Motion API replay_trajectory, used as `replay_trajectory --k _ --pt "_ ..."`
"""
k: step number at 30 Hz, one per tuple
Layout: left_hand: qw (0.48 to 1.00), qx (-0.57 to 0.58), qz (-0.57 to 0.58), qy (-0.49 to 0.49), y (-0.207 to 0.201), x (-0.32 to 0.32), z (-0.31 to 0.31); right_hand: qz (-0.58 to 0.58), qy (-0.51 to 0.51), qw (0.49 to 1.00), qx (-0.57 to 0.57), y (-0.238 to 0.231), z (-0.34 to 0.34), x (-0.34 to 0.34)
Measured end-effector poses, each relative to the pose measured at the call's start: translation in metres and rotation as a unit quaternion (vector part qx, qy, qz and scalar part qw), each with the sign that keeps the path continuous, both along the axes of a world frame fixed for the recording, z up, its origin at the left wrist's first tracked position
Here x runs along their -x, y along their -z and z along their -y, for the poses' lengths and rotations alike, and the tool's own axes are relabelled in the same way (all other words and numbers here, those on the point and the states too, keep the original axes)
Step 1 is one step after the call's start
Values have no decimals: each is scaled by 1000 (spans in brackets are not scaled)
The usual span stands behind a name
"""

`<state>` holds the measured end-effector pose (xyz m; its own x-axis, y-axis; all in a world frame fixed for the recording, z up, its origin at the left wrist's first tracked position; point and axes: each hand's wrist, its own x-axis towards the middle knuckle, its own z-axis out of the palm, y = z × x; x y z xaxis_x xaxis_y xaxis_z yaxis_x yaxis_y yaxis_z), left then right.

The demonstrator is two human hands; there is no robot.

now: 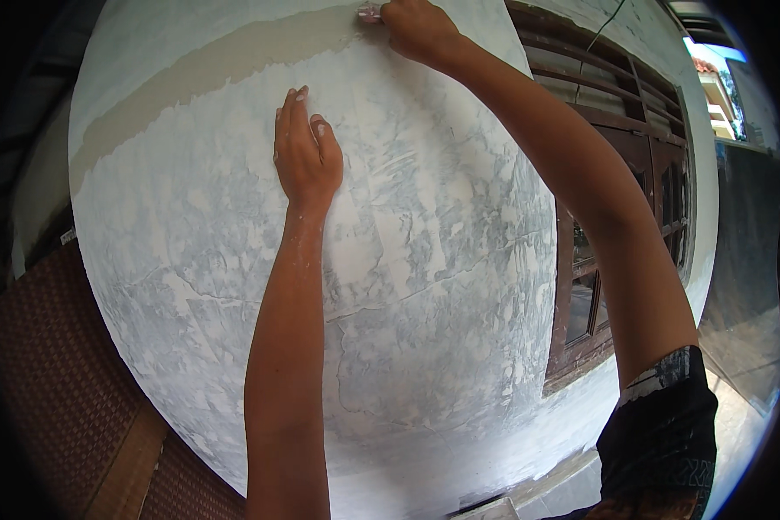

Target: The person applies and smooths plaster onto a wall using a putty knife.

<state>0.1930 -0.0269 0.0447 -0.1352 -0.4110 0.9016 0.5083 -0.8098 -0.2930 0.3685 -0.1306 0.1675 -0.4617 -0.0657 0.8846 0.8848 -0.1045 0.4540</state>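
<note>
A patchy white and grey plastered wall (407, 251) fills the middle of the view. Across its upper part runs a beige-grey band (208, 65) with ragged edges. At the top, my right hand (420, 33) is closed on a small pinkish piece smeared with white, whose kind I cannot make out. That pinkish piece (369, 12) is at the wall, by the right end of the band. Lower and to the left, my left hand (308, 156) is up against or close to the wall, fingers stretched upward, holding nothing. White smudges mark its fingertips.
To the right is a brown wooden window frame (572, 347) with slats above it and a thin dark wire (600, 35). Brown woven panels (52, 347) stand at lower left. A ledge (563, 481) runs along the wall's foot.
</note>
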Motion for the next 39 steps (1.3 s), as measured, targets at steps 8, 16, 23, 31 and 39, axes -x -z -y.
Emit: replay_trajectory --k 8,16,23,31,39 --pt "1000 15 -2 8 2 10 0 58 -44 996 50 42 -3 35" --pt "1000 7 -9 8 5 10 -4 48 -16 998 -26 19 -14 9" --pt "1000 13 -14 1 5 13 -1 25 -31 999 -5 23 -2 20" --pt "1000 3 -9 -9 5 12 -5 12 35 999 33 34 -18 4" --pt "1000 5 -7 -1 5 3 -2 -14 -13 1000 5 7 -2 -7"
